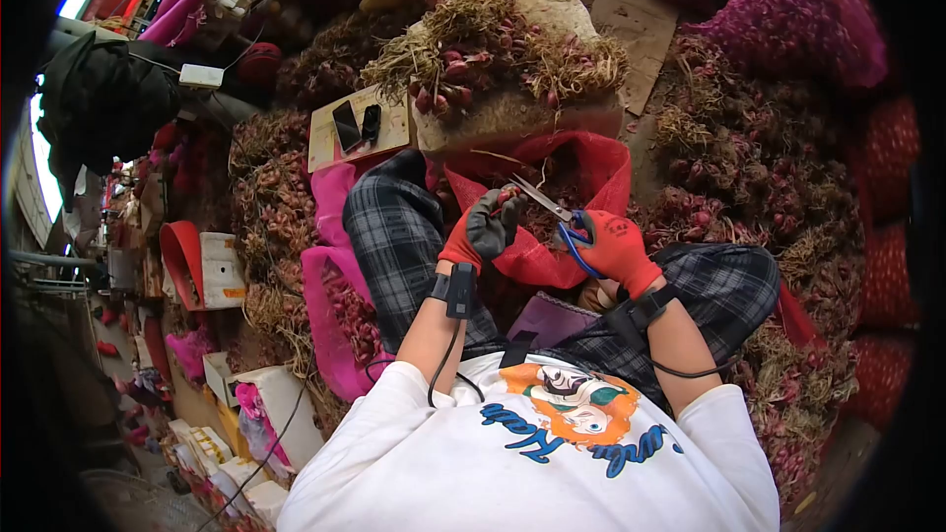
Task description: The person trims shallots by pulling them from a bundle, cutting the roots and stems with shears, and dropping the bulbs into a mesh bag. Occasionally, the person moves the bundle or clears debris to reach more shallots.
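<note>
My left hand [489,225], in a red glove with a dark grey palm, is closed around a shallot [508,194] whose reddish skin shows at the fingertips. A thin dry stalk [543,173] rises near it. In my right hand [619,250], in a red glove, is a pair of scissors [546,201] with blue handles. Its blades are parted and point up and left toward the shallot. Below both hands, an opened red mesh bag [613,169] lies between my legs, with some shallots inside partly hidden by the hands.
Ahead, a stone block [463,128] carries a bunch of dried shallots [458,59]. A board [392,126] with a phone [347,125] lies to its left. Shallot heaps [709,187] spread on the right, and a pink mesh bag [340,320] of shallots sits by my left leg.
</note>
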The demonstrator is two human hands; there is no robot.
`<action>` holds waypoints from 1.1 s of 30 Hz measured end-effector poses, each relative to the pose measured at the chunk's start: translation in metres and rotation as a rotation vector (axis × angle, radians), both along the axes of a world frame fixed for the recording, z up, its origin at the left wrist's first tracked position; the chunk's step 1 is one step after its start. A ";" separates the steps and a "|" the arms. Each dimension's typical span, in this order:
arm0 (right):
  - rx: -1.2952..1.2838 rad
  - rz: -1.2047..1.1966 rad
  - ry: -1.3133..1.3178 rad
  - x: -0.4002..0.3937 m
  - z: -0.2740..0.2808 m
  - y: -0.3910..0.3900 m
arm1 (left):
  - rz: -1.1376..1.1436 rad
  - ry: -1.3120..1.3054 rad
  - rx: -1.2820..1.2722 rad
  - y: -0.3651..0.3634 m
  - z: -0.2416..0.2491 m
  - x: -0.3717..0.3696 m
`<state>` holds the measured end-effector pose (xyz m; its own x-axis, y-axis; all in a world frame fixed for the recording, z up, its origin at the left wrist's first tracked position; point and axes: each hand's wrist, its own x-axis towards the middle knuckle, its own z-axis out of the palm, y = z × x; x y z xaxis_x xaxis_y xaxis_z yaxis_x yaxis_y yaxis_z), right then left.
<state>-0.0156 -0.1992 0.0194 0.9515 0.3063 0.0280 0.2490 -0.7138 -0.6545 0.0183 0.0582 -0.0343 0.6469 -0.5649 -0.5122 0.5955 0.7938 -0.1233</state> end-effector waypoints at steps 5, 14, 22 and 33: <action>-0.186 0.016 -0.023 -0.002 -0.004 -0.002 | 0.069 -0.128 0.199 0.002 -0.020 -0.004; -0.071 -0.062 0.208 0.005 -0.014 -0.006 | 0.084 -0.453 0.549 -0.019 0.022 -0.011; 1.325 -0.180 0.896 0.011 -0.010 0.007 | 0.068 -0.986 0.866 -0.040 0.037 -0.021; 1.411 -0.255 0.582 0.013 -0.020 0.024 | -0.179 -0.935 0.779 -0.062 0.047 -0.031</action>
